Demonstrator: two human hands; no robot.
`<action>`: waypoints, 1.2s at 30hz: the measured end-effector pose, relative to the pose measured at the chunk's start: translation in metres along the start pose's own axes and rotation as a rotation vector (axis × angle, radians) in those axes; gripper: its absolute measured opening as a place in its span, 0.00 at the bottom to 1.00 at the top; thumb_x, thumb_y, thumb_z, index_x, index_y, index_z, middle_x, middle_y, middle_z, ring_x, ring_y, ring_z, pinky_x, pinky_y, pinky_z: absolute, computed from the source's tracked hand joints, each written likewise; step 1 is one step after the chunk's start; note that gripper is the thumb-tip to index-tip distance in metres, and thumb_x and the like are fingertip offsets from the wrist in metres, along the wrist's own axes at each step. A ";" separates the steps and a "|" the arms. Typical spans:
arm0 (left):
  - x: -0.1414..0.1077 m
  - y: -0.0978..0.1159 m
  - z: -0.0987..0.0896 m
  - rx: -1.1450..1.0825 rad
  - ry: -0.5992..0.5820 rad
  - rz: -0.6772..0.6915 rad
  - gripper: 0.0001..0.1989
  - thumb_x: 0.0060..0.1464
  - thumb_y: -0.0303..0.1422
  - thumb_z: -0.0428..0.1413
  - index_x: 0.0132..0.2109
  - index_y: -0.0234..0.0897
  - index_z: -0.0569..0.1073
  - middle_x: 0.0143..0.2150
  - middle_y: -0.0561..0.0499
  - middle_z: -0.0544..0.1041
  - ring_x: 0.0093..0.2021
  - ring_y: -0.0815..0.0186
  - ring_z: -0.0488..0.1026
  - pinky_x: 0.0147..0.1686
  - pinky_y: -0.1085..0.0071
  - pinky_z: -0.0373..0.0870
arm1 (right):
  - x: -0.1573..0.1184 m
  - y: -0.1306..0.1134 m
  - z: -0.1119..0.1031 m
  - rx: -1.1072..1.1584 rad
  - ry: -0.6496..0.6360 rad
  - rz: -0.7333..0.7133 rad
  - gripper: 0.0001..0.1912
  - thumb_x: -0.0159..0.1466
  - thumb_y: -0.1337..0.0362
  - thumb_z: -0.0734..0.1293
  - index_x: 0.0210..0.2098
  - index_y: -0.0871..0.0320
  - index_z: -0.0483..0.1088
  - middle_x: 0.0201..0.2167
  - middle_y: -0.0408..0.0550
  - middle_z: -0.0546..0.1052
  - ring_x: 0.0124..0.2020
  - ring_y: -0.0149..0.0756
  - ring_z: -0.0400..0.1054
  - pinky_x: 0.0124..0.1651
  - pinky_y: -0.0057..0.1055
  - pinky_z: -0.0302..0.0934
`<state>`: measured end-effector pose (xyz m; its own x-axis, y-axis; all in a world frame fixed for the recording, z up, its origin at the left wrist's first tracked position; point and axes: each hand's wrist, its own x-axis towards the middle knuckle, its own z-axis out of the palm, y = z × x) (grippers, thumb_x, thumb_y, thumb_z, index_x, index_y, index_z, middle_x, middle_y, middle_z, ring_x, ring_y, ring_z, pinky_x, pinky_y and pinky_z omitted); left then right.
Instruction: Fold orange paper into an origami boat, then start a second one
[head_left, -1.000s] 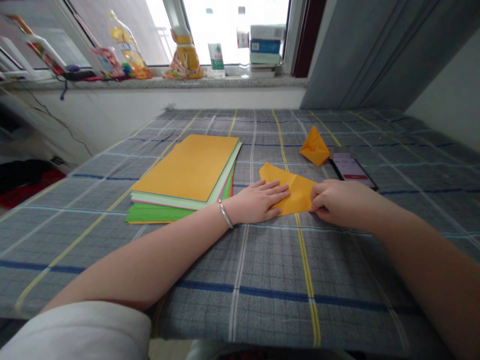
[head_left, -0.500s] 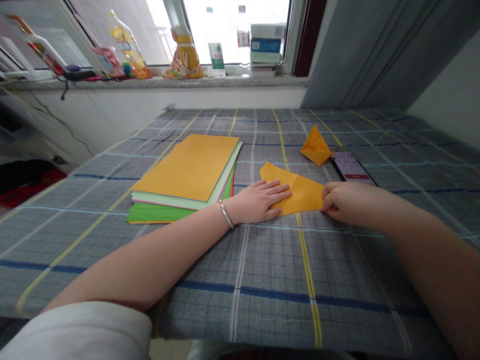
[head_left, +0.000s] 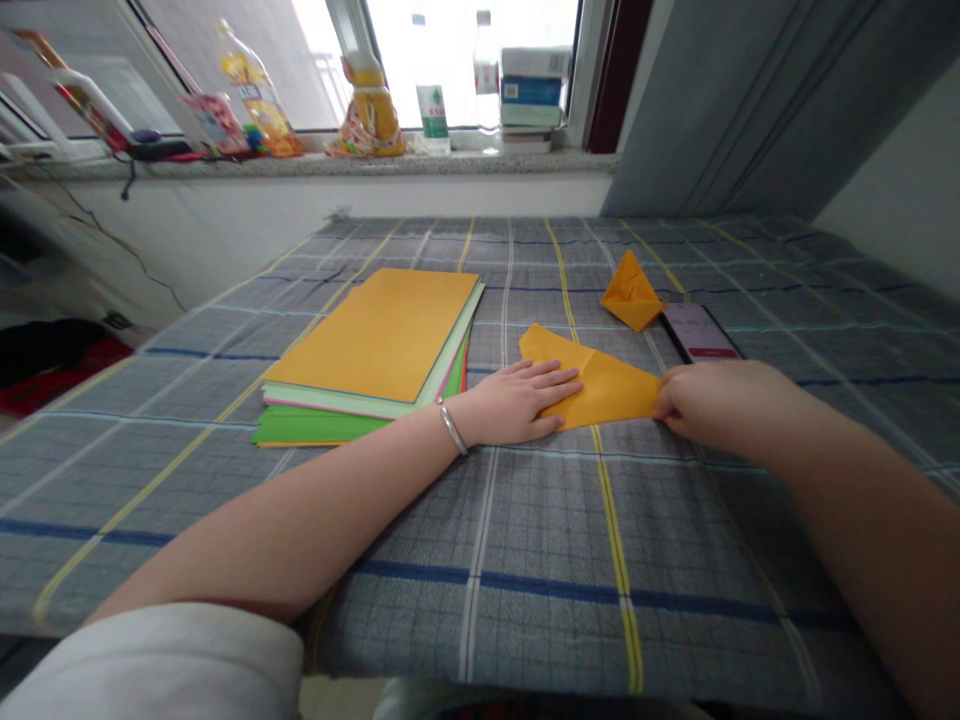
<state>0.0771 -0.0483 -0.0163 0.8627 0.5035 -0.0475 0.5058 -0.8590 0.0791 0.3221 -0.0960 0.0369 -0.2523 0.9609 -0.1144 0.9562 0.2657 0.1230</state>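
A folded orange paper sheet [head_left: 600, 388] lies on a checked grey tablecloth [head_left: 570, 560], under the fingers of the left hand [head_left: 514, 403], which rest flat and slightly spread on its left half. The right hand [head_left: 720, 405] meets the sheet's right corner, its fingertips [head_left: 666, 400] curled against the paper; whether they pinch it, I cannot tell. There is one bangle [head_left: 451, 428] on the left wrist, one stack of coloured paper [head_left: 367, 335] just left of the sheet, one small folded orange paper piece [head_left: 630, 292] beyond the sheet, and one phone [head_left: 697, 330] beside that piece.
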 end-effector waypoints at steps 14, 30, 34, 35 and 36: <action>0.000 -0.002 0.004 -0.032 0.026 0.009 0.30 0.67 0.42 0.44 0.70 0.36 0.52 0.72 0.48 0.50 0.72 0.55 0.45 0.69 0.54 0.45 | -0.001 -0.002 0.012 -0.207 0.256 0.075 0.11 0.62 0.66 0.60 0.29 0.59 0.74 0.30 0.55 0.78 0.28 0.41 0.70 0.28 0.36 0.56; -0.005 -0.006 0.003 -0.093 0.278 0.112 0.25 0.59 0.41 0.52 0.60 0.35 0.65 0.63 0.42 0.67 0.63 0.57 0.62 0.64 0.58 0.53 | 0.009 -0.033 0.035 -0.044 0.401 -0.544 0.13 0.69 0.62 0.59 0.35 0.57 0.74 0.37 0.47 0.79 0.38 0.37 0.72 0.37 0.34 0.56; -0.002 0.004 0.001 0.072 0.398 0.116 0.11 0.62 0.38 0.50 0.40 0.37 0.74 0.40 0.49 0.78 0.43 0.62 0.72 0.50 0.63 0.63 | 0.012 -0.039 0.039 -0.055 0.469 -0.490 0.13 0.67 0.64 0.59 0.31 0.58 0.73 0.31 0.46 0.77 0.32 0.35 0.68 0.33 0.34 0.52; -0.001 0.007 0.001 0.118 0.418 0.105 0.12 0.63 0.37 0.48 0.38 0.38 0.74 0.37 0.50 0.78 0.41 0.63 0.72 0.48 0.64 0.63 | 0.013 -0.040 0.040 -0.046 0.494 -0.468 0.13 0.67 0.64 0.59 0.30 0.58 0.72 0.30 0.46 0.77 0.32 0.35 0.68 0.33 0.34 0.51; -0.001 0.008 0.001 0.155 0.441 0.089 0.13 0.63 0.37 0.48 0.37 0.38 0.74 0.36 0.50 0.78 0.39 0.63 0.72 0.46 0.64 0.63 | 0.014 -0.042 0.041 -0.035 0.523 -0.447 0.13 0.67 0.65 0.59 0.30 0.58 0.72 0.30 0.47 0.77 0.32 0.36 0.67 0.34 0.34 0.51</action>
<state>0.0806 -0.0559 -0.0163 0.8378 0.3898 0.3823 0.4526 -0.8874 -0.0871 0.2845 -0.0964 -0.0101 -0.6680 0.6679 0.3282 0.7407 0.6389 0.2076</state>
